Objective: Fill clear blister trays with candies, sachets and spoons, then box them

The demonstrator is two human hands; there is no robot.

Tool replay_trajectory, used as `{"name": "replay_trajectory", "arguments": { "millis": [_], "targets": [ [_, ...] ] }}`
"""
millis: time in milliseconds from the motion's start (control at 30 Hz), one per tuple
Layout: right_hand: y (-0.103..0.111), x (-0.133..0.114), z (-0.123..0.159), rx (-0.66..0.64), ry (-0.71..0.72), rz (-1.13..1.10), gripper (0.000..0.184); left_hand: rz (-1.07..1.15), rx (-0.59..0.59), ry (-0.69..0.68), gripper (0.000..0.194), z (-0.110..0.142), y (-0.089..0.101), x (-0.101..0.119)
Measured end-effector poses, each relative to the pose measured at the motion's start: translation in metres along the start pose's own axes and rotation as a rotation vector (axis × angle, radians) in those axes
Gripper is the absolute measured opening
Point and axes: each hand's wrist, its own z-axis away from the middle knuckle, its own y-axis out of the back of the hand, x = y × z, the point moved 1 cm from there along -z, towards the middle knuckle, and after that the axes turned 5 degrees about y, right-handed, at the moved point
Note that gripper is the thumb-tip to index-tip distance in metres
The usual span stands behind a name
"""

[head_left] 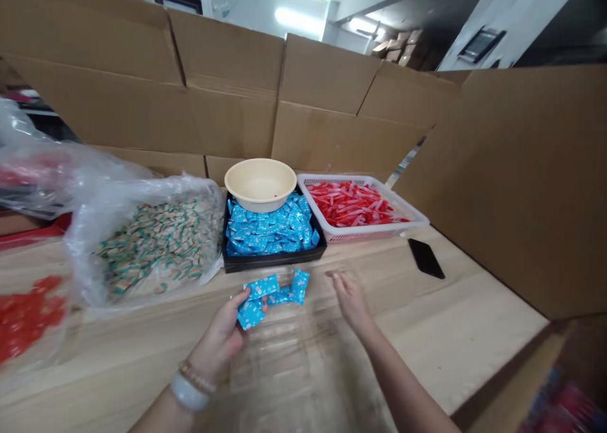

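Observation:
My left hand (226, 332) is closed on several small blue printed packets (251, 314), pinching them between thumb and fingers. More blue packets (290, 289) lie just to the right of its fingertips. My right hand (349, 299) hovers to the right of these, apart from them. Its fingers are drawn together in a pinch; anything between them is too small or blurred to tell. Below and between the hands, clear plastic (279, 363) with blurred outlines covers the tabletop. Straight ahead stands a black box (275, 260) filled with the same blue packets.
A cream bowl (260, 189) rests on the box. To its right, a white basket (379, 231) holds red and pink slim pieces. A phone (426, 258) lies nearby. On the left are a clear bag (90, 275) of green-and-tan pieces and red packets (33, 313). Cardboard walls (327, 129) stand behind.

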Motion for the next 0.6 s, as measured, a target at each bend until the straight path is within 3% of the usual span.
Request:
{"name": "replay_trajectory", "arguments": {
  "millis": [67, 133, 200, 333, 433, 600],
  "targets": [
    [0.023, 0.024, 0.0, 0.101, -0.099, 0.002, 0.031, -0.025, -0.019, -0.006, 0.008, -0.008, -0.01, -0.004],
    [0.031, 0.035, -0.002, 0.086, -0.088, 0.05, 0.027, -0.077, -0.025, -0.004, 0.007, -0.018, -0.019, -0.009],
    [0.021, 0.029, -0.007, -0.04, 0.059, 0.106, 0.027, -0.139, -0.035, 0.015, 0.007, -0.026, -0.027, -0.013],
    [-0.021, -0.002, -0.021, -0.384, 0.335, 0.438, 0.04, -0.243, -0.036, 0.082, 0.01, -0.035, -0.036, -0.018],
    [-0.042, -0.01, -0.033, -0.501, 0.344, 0.589, 0.038, -0.278, -0.02, 0.098, 0.012, -0.037, -0.039, -0.019],
    [-0.052, -0.006, -0.051, -0.564, 0.342, 0.601, 0.037, -0.228, -0.022, 0.06, 0.006, -0.033, -0.038, -0.018]
  ]
}}
